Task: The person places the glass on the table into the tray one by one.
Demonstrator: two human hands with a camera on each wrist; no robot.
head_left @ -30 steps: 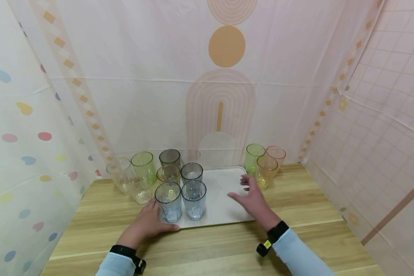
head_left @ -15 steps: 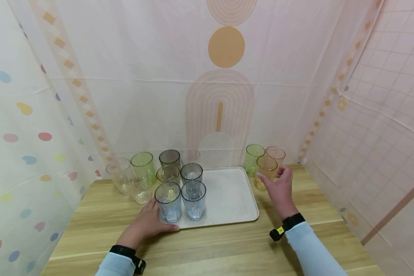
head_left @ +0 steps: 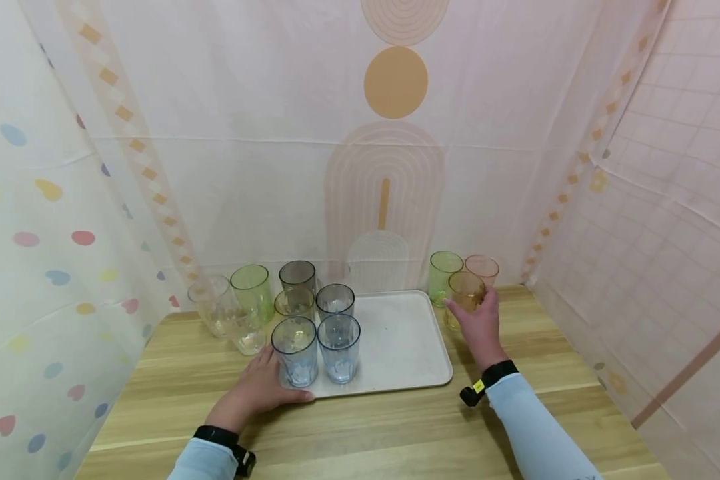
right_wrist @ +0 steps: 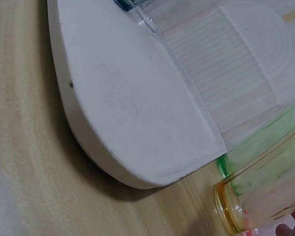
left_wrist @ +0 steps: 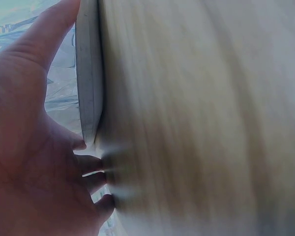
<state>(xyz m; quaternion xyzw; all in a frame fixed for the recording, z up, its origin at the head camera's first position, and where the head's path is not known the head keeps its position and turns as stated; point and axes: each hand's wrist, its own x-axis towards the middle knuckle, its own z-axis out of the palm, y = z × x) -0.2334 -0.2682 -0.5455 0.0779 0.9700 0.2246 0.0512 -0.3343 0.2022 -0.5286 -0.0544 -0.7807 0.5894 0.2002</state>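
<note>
Right of the white tray [head_left: 405, 353]: one yellow glass [head_left: 465, 297], upright, nearest of three, thumb and fingers of the right hand [head_left: 483, 328] bent around it; green glass [head_left: 441, 275] and pink glass [head_left: 483, 269] close behind. Near left tray corner: left hand [head_left: 261, 388], fingers spread, touching the edge. Advised: light, even pressure; any lift straight up, clear of neighbours; tray held steady.

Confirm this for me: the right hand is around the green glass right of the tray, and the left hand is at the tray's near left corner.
Wrong colour: the right hand is around the amber glass, not the green glass behind it, as the head view shows. The left hand is indeed at the near left corner of the tray.
</note>
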